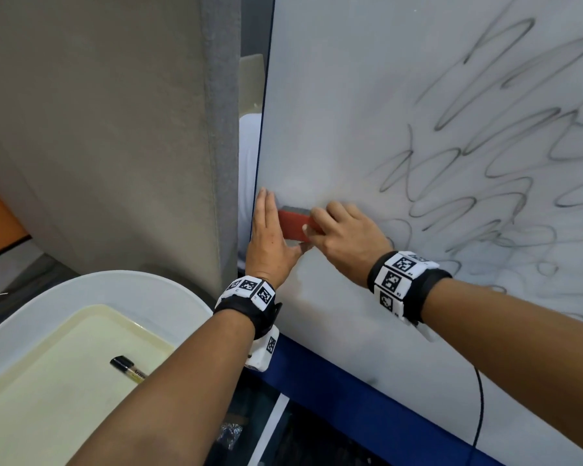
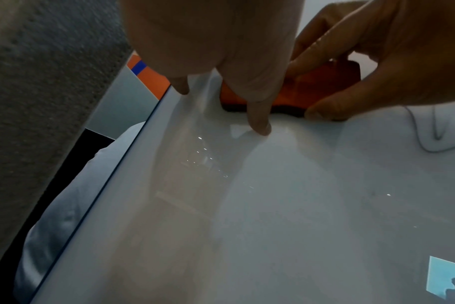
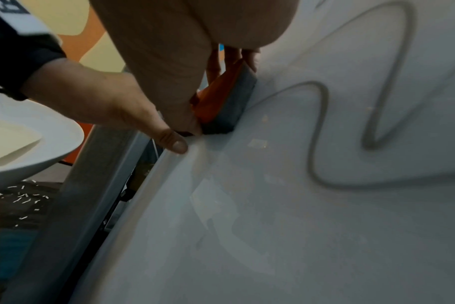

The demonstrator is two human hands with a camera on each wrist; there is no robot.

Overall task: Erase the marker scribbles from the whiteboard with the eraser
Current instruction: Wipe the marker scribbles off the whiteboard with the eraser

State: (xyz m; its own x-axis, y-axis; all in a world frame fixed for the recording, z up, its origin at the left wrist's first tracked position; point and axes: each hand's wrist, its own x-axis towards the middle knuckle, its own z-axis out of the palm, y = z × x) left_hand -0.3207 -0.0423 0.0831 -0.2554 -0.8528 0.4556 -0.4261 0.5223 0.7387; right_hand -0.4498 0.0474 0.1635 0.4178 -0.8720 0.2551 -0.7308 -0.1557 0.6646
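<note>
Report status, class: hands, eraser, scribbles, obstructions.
Right hand grips eraser on whiteboard. Left hand flat beside it, fingers straight. Scribbles remain to the right. Nothing blocking.

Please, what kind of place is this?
Probably an office or meeting room: a scribbled whiteboard in a blue frame, a grey felt partition beside it, and a white table holding a marker.

Glossy smooth whiteboard (image 2: 286, 205); eraser (image 3: 231, 98), matt felt pad; rough fabric partition (image 1: 221, 129)
</note>
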